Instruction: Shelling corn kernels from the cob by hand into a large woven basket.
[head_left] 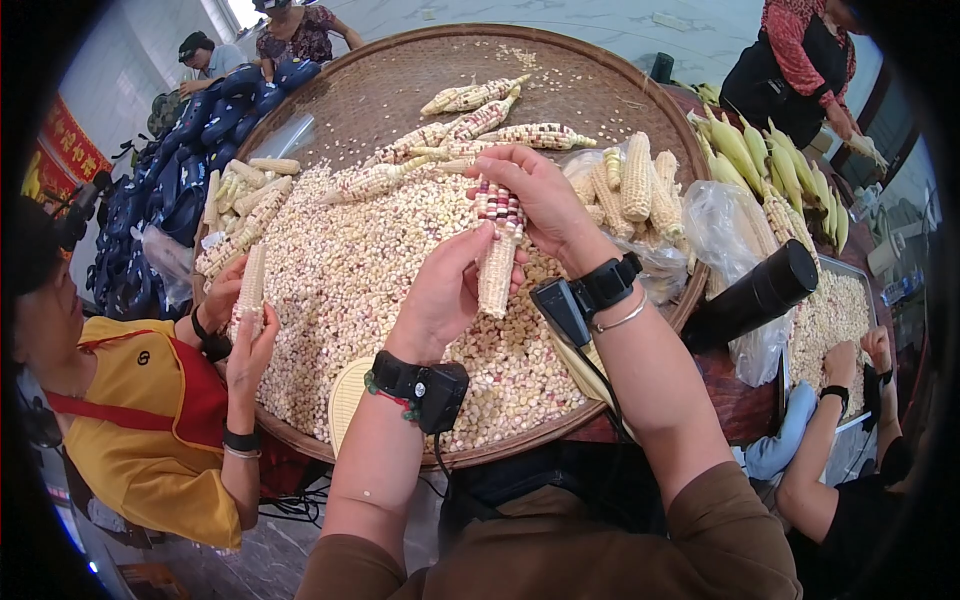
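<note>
A partly shelled corn cob (495,268) is held over the heap of loose kernels, its lower part bare and its upper part still set with purple and white kernels. My left hand (445,282) is closed round the lower part. Fingers of my right hand (540,200) curl over the upper end, with the thumb against the kernel rows. Pale kernels (370,270), some purple, spread across the round woven tray (400,65). Beyond my hands lie several unshelled speckled ears (480,117).
Bare cobs (635,180) are piled at the tray's right and more cobs (245,215) at its left. A black bottle (755,295), a clear plastic bag (720,225) and husked ears (745,150) stand right. A person (150,400) at left holds a cob; other people work around.
</note>
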